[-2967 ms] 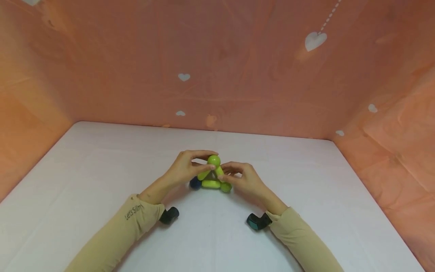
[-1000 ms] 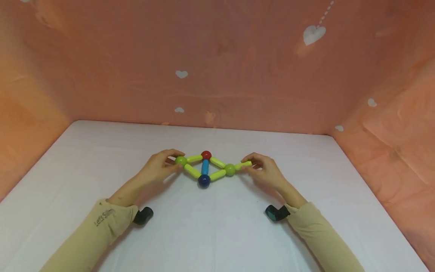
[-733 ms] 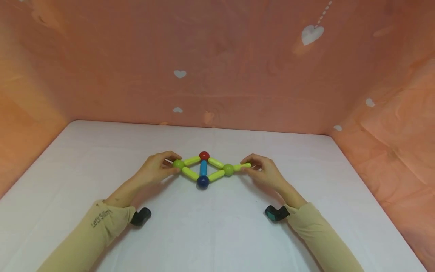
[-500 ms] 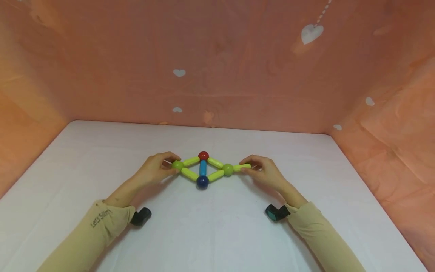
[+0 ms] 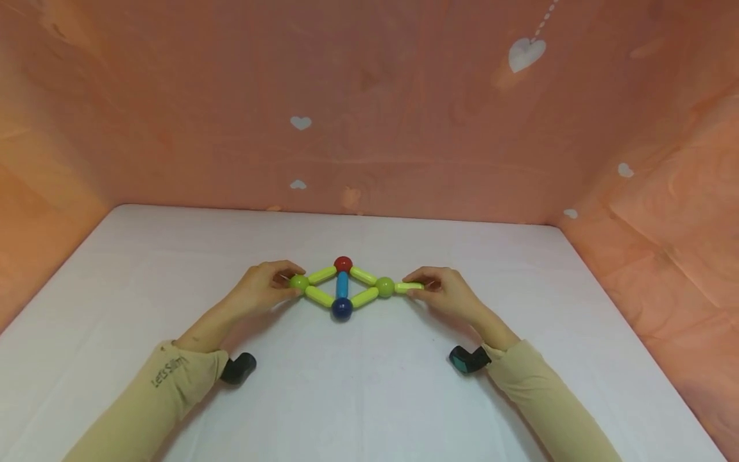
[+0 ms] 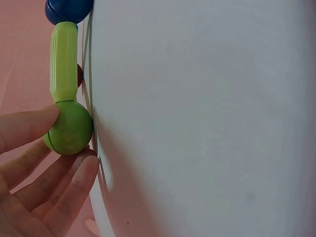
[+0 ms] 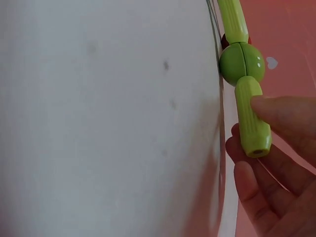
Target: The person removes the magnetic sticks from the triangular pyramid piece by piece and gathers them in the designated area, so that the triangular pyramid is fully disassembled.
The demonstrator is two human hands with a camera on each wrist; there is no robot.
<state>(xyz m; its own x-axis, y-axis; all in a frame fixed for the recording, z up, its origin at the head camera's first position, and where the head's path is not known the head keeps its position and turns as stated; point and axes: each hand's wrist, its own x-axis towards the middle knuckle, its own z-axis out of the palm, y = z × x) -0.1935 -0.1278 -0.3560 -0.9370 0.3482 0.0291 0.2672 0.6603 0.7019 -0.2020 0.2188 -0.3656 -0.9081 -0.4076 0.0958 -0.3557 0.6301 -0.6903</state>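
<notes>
- Head view: a diamond-shaped frame (image 5: 319, 296) of yellow-green rods and balls sits at the centre of the picture; whether it touches the white table (image 5: 358, 398) I cannot tell.
- Its corners are a red ball (image 5: 343, 264) at top, a dark blue ball (image 5: 342, 309) at bottom, and two green balls at the sides; a light blue rod (image 5: 342, 286) joins red to dark blue.
- The left hand (image 5: 262, 287), left of centre, pinches the left green ball (image 5: 299, 283).
- The right hand (image 5: 447, 292), right of centre, pinches the end rod (image 5: 401, 288), which sticks out from the right green ball (image 5: 385, 287).
- An orange cloth (image 5: 369, 96) with white hearts fills the upper picture.
- Left wrist view: thumb and fingers hold the left green ball, lower left; a rod runs up to the dark blue ball.
- Right wrist view: the thumb presses the end rod, right of centre, with fingers behind; its free end points downward.
</notes>
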